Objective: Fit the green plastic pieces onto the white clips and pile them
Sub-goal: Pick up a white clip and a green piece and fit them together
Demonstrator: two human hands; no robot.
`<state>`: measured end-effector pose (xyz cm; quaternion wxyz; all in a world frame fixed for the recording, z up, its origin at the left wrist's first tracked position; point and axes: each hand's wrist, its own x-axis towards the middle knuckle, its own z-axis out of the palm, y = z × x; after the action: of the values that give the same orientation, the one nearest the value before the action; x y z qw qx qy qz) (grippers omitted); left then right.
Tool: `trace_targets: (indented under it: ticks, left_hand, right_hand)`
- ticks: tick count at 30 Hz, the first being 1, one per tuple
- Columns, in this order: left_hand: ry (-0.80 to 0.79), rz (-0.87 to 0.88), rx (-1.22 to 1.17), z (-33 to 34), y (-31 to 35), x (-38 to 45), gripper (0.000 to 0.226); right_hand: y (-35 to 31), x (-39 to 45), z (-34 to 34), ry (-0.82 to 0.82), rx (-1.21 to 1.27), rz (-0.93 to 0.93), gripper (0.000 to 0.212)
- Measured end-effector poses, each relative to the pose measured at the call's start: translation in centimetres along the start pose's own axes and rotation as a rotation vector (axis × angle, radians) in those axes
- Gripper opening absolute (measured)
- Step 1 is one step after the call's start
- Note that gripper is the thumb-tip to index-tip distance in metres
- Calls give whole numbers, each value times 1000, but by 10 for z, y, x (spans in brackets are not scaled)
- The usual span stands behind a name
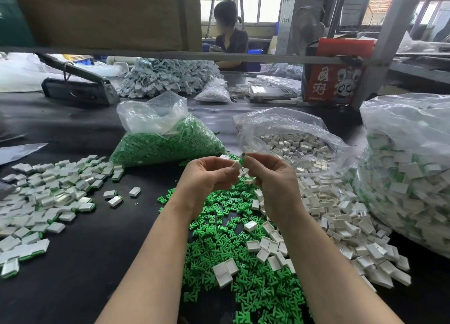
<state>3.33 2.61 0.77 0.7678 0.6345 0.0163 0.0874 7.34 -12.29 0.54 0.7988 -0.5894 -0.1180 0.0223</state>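
Green piece [241, 161], pinched, meeting white clip [237, 165]

Your frame is evenly lit and bright; daylight comes from the windows [253, 2] at top centre, which are blown out to near white. Shadows on the black table [73, 262] are soft and faint. Glare shows on the clear bags: the one at right edge [409, 119] and the one at centre [151, 114] carry white sheen. Wide-angle distortion bends the steel post [379, 46] at upper right and stretches your forearms at bottom. Centre is sharp, background slightly soft, the distant person's [230, 33] face blurred
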Motion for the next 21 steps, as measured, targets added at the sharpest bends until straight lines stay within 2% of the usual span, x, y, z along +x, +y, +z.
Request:
trace_targets:
  ticks: [11,21]
  left_hand:
    - [10,43,45,0,0,1,34]
    - [25,90,64,-1,-2,1,21]
  right_hand:
    - [0,-1,-1,12,-116,-141,10]
    - [2,-2,1,-10,-180,-193,11]
